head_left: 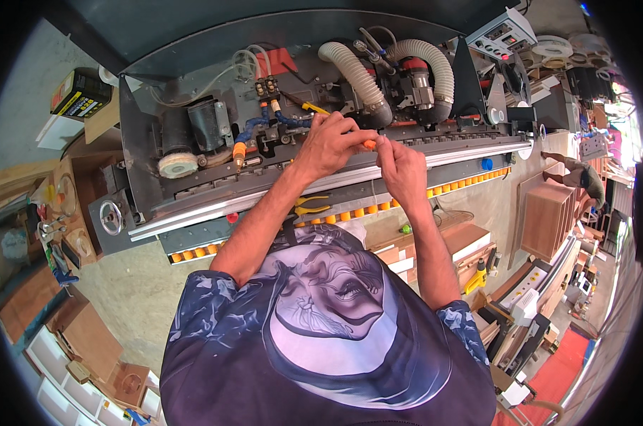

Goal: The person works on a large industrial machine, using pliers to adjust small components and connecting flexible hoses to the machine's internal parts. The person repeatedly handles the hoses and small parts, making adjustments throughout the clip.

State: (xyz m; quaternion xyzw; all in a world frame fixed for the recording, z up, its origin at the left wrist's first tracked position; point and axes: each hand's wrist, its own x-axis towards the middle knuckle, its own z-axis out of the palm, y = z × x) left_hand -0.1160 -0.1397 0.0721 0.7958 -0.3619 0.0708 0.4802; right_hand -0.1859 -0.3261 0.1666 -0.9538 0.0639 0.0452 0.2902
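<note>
My left hand [327,145] is curled at the middle of the machine's front, fingertips beside a small orange piece [368,145]; what else it holds is hidden. My right hand [399,167] is closed, thumb and finger pinched at the orange piece. Behind my left hand lies a yellow-handled tool [314,108]. Yellow-handled pliers [311,207] lie on the front ledge below a long metal rail [470,153]. Inside the machine are ribbed hoses [353,74], blue wrapped tubing [250,128] with an orange nozzle [240,153], and a dark cylinder [209,121].
A control box [500,35] tops the machine's right end. A black carton [76,96] stands at left. A person in shorts [587,181] is beside wooden cabinets [545,213] on the right. Boards [456,238] and more cabinets [87,326] stand below and around the machine.
</note>
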